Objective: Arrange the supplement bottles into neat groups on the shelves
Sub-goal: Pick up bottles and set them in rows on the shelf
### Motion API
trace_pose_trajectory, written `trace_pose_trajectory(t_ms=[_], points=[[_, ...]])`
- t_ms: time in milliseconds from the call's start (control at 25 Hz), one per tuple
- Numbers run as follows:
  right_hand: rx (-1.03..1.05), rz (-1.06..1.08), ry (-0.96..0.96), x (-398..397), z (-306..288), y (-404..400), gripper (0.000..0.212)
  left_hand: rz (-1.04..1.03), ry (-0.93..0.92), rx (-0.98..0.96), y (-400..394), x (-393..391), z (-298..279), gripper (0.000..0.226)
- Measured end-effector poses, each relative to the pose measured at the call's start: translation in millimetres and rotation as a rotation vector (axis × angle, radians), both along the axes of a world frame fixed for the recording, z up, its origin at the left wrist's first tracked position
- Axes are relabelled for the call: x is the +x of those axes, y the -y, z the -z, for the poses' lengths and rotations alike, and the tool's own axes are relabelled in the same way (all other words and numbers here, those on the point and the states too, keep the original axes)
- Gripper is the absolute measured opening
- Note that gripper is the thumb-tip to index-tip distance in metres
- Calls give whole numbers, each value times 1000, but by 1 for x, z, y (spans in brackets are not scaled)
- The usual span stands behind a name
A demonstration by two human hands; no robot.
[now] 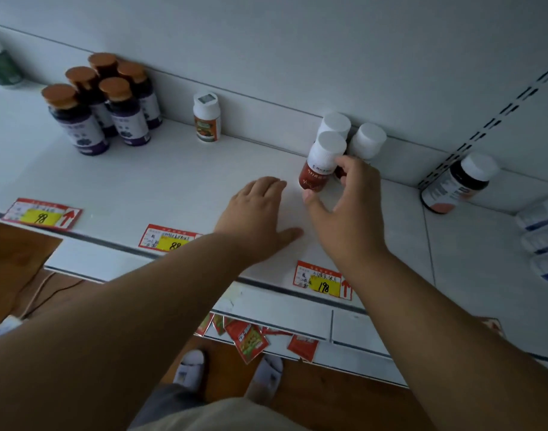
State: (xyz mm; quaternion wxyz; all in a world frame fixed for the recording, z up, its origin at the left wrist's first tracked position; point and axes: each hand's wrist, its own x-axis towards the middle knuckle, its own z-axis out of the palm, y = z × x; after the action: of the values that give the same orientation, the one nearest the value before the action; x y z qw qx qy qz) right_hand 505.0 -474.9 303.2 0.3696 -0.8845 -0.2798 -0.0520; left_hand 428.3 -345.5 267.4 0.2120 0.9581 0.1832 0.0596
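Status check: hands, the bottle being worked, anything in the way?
Left hand flat on shelf, holding nothing. Right hand at red-label bottle, grip unclear, beside two white-capped bottles. Nothing blocking.

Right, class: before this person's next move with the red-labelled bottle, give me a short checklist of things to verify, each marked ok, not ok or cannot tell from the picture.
1. Right hand has a hold on the front red bottle: cannot tell; fingers are beside it, thumb apart below.
2. Front red bottle upright: ok.
3. It stands with the two white-capped bottles behind it: ok, close together at the back wall.
4. Left hand clear of bottles: ok, lying flat on the shelf.
5. Lone orange-labelled bottle grouped: not ok, it stands alone.
6. Brown-capped bottles grouped: ok, five clustered.
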Motion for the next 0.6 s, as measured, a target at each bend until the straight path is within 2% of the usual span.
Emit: trace_pose_trajectory(t_ms=[200, 320, 600], points=[[1, -40, 63, -56, -10, 10, 50, 9, 107, 14, 13, -72, -24, 70], [-4, 17, 118, -92, -12, 14, 49, 60, 162, -19, 10, -108, -34, 62], [24, 28, 7, -191, 12, 38, 40, 125, 229, -67, 30, -184, -12, 55]])
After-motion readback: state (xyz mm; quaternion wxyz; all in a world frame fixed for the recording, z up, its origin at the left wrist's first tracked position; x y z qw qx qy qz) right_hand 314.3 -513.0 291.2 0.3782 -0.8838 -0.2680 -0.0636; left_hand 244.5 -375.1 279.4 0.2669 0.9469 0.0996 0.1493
